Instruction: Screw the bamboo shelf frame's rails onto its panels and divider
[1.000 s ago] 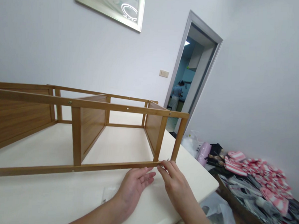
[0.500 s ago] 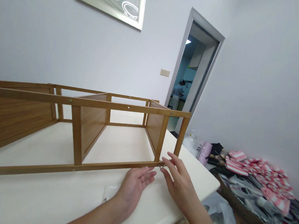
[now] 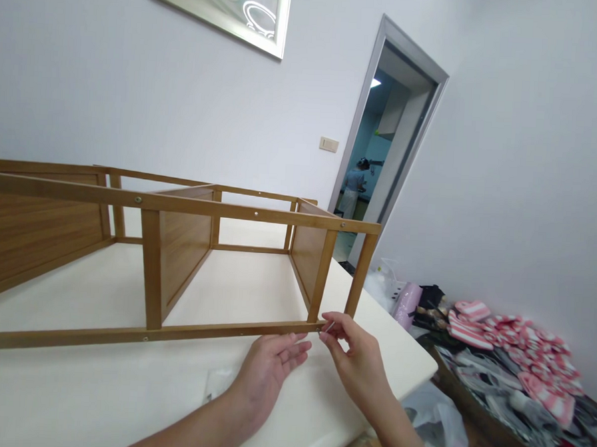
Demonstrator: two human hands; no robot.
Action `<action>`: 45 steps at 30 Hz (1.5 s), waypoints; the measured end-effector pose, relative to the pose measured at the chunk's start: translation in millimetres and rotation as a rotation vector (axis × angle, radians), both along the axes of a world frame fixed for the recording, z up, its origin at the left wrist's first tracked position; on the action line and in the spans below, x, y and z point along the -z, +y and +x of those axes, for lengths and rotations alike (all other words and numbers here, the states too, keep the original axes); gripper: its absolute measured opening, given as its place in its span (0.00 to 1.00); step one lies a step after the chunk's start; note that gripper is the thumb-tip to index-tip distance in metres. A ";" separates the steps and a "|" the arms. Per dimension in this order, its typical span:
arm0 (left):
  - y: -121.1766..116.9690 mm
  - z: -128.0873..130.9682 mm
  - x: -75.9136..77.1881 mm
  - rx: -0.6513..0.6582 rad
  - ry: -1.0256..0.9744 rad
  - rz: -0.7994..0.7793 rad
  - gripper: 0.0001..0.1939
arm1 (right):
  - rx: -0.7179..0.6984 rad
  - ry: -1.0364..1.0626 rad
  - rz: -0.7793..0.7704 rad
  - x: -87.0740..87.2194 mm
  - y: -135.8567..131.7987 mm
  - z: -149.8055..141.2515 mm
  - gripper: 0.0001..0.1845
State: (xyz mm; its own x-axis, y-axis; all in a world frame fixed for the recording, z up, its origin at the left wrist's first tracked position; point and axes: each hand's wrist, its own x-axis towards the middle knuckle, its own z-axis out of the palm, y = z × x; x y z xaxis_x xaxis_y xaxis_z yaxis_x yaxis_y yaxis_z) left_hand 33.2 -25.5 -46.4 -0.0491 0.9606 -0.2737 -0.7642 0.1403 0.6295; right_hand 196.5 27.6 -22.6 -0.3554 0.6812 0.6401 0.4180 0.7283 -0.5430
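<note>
A brown wooden shelf unit (image 3: pixel 239 210) lies on its side on the white table (image 3: pixel 168 410). My right hand (image 3: pixel 356 353) is at the near lower rail (image 3: pixel 197 335), close to its right end. Thumb and fingers pinch a thin metal hex key (image 3: pixel 330 326), whose tip meets the bolt by the end upright. My left hand (image 3: pixel 271 372) rests just left of it, palm turned inward and fingers loosely stretched along the rail, holding nothing. A small clear plastic bag (image 3: pixel 217 383) lies behind my left forearm, partly hidden.
Striped pink and white cloth items (image 3: pixel 517 342) are heaped on the right, beside a pink roll (image 3: pixel 407 304). A white plastic bag (image 3: pixel 438 424) hangs low beyond the table's corner. Through the doorway (image 3: pixel 378 134) a person (image 3: pixel 354 183) stands in another room.
My right hand's fingers have drawn in from a looser spread to a closed pinch on the hex key, and the hand has turned slightly. My left hand stays in place.
</note>
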 end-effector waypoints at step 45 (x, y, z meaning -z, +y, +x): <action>0.8 0.0 0.2 0.007 -0.019 -0.023 0.04 | 0.159 -0.476 0.735 12.8 -2.1 13.0 0.17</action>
